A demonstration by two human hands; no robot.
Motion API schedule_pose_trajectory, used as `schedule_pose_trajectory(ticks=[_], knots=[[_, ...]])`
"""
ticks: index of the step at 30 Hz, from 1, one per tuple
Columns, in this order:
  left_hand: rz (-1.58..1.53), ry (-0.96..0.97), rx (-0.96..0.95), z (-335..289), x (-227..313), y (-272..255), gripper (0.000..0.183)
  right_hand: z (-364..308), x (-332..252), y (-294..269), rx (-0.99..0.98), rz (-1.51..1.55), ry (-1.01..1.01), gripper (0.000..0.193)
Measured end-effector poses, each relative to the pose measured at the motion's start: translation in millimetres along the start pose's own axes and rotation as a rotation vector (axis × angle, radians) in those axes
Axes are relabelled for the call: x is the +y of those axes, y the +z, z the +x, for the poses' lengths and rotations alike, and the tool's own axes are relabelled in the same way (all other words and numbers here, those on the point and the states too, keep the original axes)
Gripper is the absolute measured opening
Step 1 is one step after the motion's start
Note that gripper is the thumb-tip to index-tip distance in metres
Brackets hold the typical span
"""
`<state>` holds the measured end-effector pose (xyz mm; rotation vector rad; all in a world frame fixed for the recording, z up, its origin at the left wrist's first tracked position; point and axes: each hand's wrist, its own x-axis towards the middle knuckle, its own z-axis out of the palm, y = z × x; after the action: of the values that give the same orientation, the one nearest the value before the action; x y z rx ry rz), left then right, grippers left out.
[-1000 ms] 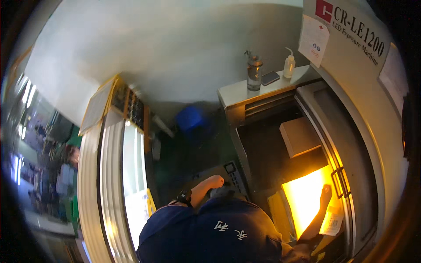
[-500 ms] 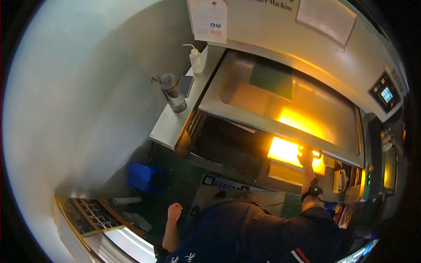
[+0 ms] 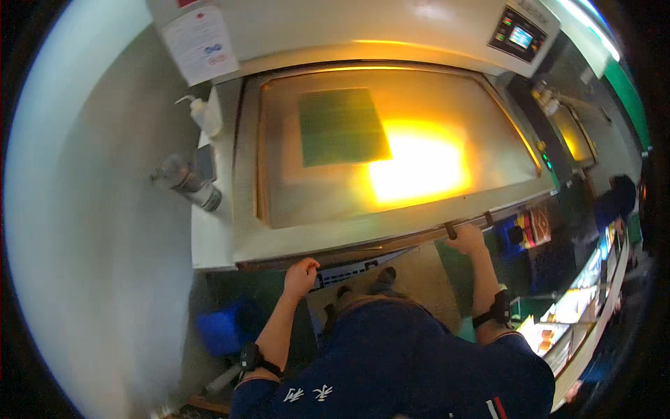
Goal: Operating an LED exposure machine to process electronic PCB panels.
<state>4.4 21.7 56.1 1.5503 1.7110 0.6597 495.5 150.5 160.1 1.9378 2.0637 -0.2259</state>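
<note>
My right hand (image 3: 467, 240) is closed around the dark handle (image 3: 451, 231) on the front edge of a wide metal-framed tray (image 3: 307, 234). On the tray's shiny surface lies a flat dark green panel (image 3: 342, 127), left of a bright yellow glare. My left hand (image 3: 301, 276) hovers just in front of the tray's front edge, left of my body. Its fingers are curled, and nothing shows in them.
The large pale machine (image 3: 335, 28) stands behind the tray, with a control panel (image 3: 518, 35) at its right. A white squeeze bottle (image 3: 206, 117), a clear jug (image 3: 188, 184) and a dark phone-like slab (image 3: 205, 162) stand at left. A blue bin (image 3: 222, 329) sits below.
The tray has slid out toward me with my right hand on its handle, covering the lower opening and showing the whole green panel. My left hand has risen toward the front edge. The view has turned.
</note>
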Motion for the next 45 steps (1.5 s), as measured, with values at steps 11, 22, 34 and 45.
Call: schedule_pose_trajectory(ticks=[11, 22, 34, 45], knots=[[-0.014, 0.002, 0.162, 235, 70, 11, 0.064, -62, 11, -207, 0.402, 0.020, -0.177, 0.039], [0.675, -0.500, 0.182, 312, 116, 13, 0.130, -4, 51, -274, 1.140, 0.213, -0.526, 0.033], [0.330, 0.393, 0.270, 269, -1, -9, 0.054, 16, 22, -341, 1.511, 0.402, -0.582, 0.036], [-0.632, 0.049, -0.551, 141, 186, 20, 0.041, -150, -33, 60, 0.372, 2.355, 0.515, 0.058]])
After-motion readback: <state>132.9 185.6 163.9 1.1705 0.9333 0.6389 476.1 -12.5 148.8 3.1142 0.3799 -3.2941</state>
